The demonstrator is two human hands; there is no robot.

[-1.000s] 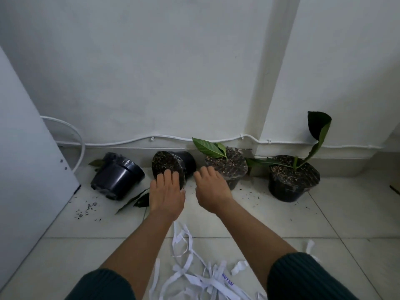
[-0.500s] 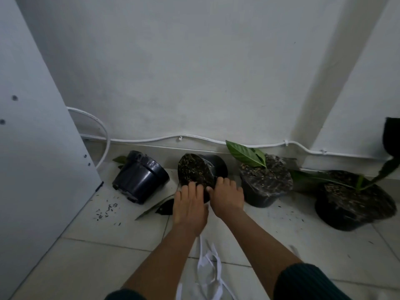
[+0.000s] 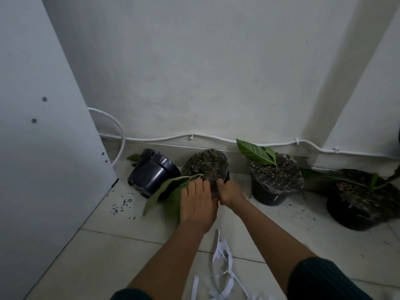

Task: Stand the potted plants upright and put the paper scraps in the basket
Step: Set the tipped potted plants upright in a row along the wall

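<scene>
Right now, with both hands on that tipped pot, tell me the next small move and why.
Probably tilt the tipped pot back onto its base. Its soil face points at the camera, its leaves trail on the floor, and the left hand and right hand already touch its near edge. Whether either grip has closed is unclear.

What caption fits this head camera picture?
Both hands, left hand and right hand, grip a tipped potted plant.
</scene>
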